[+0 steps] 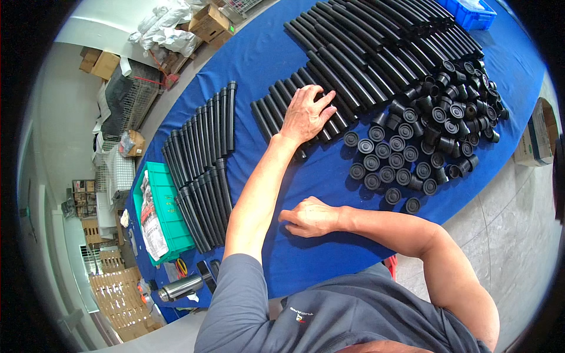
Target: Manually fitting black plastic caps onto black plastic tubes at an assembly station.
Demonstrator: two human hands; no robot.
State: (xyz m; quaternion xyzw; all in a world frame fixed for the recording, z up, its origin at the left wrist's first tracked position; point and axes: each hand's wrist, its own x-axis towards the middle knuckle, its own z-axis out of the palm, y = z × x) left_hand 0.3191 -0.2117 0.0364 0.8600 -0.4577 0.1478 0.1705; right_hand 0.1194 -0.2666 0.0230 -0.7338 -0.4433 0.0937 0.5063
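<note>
My left hand (306, 115) reaches over a row of short black tubes (268, 117) on the blue cloth. Its fingers are spread and touch the tubes; none is lifted. Nearer to me, my right hand (310, 217) is held low over the cloth with its fingers curled in, and nothing shows in it. Round black caps (395, 159) lie to the right of the tubes, some in loose rows, others heaped. On the left, black tubes with wider collared ends (231, 117) are laid side by side in two groups.
A green crate (182, 220) with printed paper stands at the table's left edge. Near it lie a steel flask (179, 288) and a yellow-and-red ring-shaped item (181, 268). A blue bin (471, 15) is at the far right. More black tubes (376, 41) cover the far side.
</note>
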